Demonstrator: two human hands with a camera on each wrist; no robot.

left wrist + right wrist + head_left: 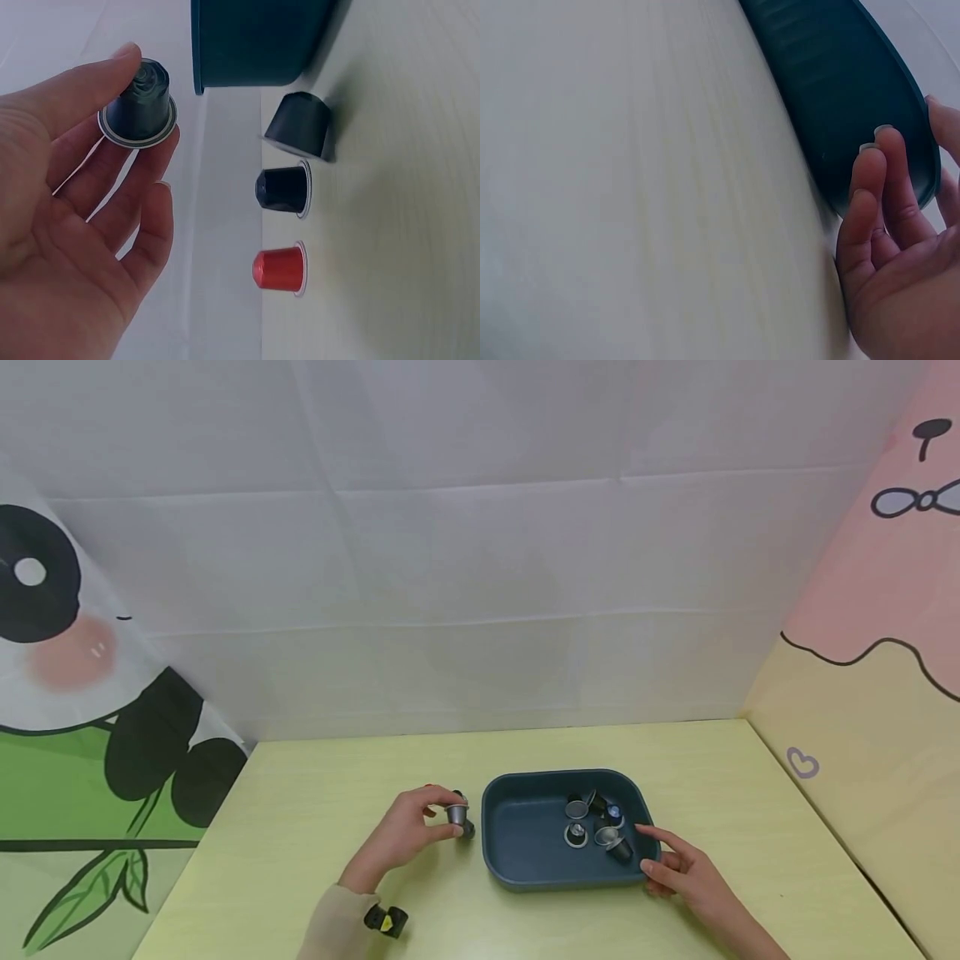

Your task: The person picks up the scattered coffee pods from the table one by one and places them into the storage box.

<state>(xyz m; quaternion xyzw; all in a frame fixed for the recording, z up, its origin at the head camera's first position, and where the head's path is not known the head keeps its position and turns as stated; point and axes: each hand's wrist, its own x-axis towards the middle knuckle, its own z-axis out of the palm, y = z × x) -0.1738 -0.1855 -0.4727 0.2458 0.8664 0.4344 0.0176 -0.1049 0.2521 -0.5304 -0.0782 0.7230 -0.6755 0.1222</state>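
From the head camera, a person's left hand (405,827) pinches a metallic capsule (457,815) between thumb and fingers, raised just left of a dark blue tray (521,835) on a pale yellow table (300,860), while the right hand (686,868) grips the tray's right end (several capsules (606,836), dark and silvery from where I stand, lie inside toward that end). In the left wrist view, the thumb sits at the pinched capsule's narrow end with fingers behind it; nearby on the table, one dark capsule (300,124) lies on its side, while a second dark capsule (283,189) and a red capsule (280,268) stand rim-down in a row. In the right wrist view, bent fingers press the tray's outer wall, another digit at its rim
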